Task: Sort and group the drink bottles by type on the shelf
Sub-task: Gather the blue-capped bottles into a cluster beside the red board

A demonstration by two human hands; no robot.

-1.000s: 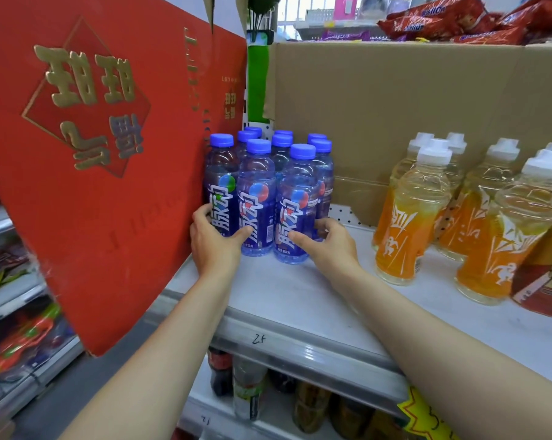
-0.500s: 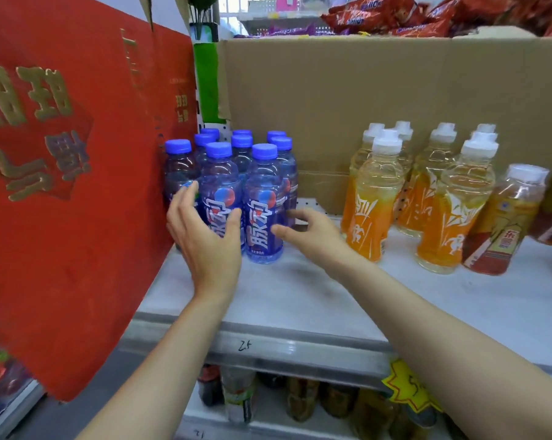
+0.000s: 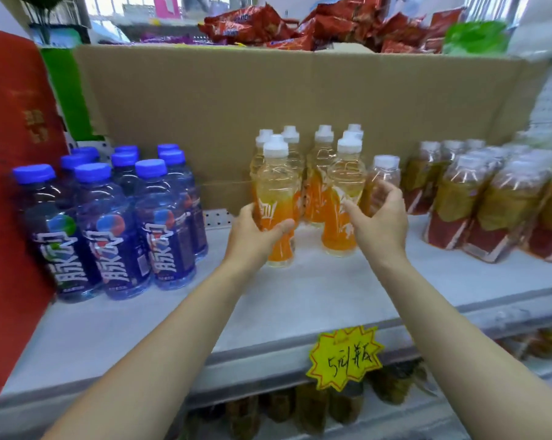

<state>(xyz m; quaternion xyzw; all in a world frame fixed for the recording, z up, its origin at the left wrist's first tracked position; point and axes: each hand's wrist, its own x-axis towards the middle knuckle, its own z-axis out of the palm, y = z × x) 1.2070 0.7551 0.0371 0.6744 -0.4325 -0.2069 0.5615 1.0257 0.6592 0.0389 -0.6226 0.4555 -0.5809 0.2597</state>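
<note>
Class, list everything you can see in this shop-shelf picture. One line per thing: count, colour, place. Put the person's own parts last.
blue bottles: about ten, blue caps, shelf left, grouped.
orange bottles: about seven, white caps, shelf centre, grouped.
brown bottles: several, count unclear, white caps and red labels, shelf right.
shelf: one, pale grey, under all the bottles.
cardboard box: one, brown, behind the bottles.
red board: one, gold lettering, far left.
snack packets: many, red, above the box.
price tag: one, yellow starburst, shelf front edge.
lower-shelf bottles: several, dark, blurred, below.
left hand: grips the front-left orange bottle.
right hand: open, fingers around the front-right orange bottle.
</note>
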